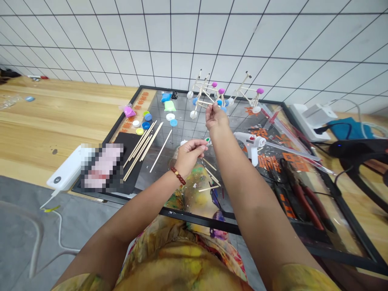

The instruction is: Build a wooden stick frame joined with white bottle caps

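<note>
My left hand (191,155) is closed in a pinch above the glass board, a beaded bracelet on its wrist. At its fingertips shows a small white piece with a green centre (207,140); whether it is held I cannot tell. Farther forward, my right hand (217,117) has its fingers pinched together against small bicycle models of thin sticks (203,93). These have round white and blue wheels and purple seats. A blue bit (219,103) sits right by the right fingertips, which partly hide the contact. Another stick bicycle (247,93) stands to the right.
A white glue gun (250,141) lies right of my right forearm, near pliers (306,198) and clear glue sticks (291,150). Loose wooden sticks (142,149) rest on black card at left. Blue, white and yellow caps (146,125) and clay packets (169,106) lie behind. A tiled wall rises beyond.
</note>
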{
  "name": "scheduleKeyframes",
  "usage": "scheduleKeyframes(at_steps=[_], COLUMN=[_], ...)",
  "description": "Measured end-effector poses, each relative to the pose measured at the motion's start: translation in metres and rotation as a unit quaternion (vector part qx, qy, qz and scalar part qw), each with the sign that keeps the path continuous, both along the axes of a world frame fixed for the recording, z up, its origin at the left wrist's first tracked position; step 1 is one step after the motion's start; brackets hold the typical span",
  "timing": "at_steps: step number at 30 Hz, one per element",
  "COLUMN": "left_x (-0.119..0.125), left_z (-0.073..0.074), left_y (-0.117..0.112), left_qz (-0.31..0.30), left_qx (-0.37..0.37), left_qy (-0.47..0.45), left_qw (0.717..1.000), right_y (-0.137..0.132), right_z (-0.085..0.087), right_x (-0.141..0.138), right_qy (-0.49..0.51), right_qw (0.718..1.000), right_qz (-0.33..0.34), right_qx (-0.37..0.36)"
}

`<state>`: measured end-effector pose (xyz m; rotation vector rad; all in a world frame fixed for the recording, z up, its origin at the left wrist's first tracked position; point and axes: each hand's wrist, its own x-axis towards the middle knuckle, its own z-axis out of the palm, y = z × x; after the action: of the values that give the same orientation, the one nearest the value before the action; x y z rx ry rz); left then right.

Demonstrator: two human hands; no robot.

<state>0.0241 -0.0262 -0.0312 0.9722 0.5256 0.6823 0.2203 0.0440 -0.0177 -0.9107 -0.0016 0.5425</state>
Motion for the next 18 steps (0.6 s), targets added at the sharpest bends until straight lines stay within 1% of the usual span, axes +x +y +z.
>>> scheduleKeyframes(at_steps=[3,5,14,18], left_x=[0.000,-0.001,0.000,0.000], left_z=[0.000,0.000,-0.001,0.000], left_y=[0.000,0.000,0.000,-0.001], left_qz=[-0.004,-0.006,-0.008,-0.009], left_qx=[0.003,0.005,0.010,0.010], left_qy=[0.003,0.002,-0.003,-0.003], left_qw=[1.000,1.000,1.000,1.000], right_y=[0.001,-0.001,-0.006,-0.008], right_z=[0.001,0.003,0.011,0.012], right_x=[-0.001,-0.002,-0.011,-0.014], right_qy=[0.077,0.092,0.105,0.101], right_qw=[0.996,0.995,0.993,0.994], right_qz=[-0.033,-0.039,-0.048,-0.044], right_qx=[-0.016,-0.021,-0.016,-0.011])
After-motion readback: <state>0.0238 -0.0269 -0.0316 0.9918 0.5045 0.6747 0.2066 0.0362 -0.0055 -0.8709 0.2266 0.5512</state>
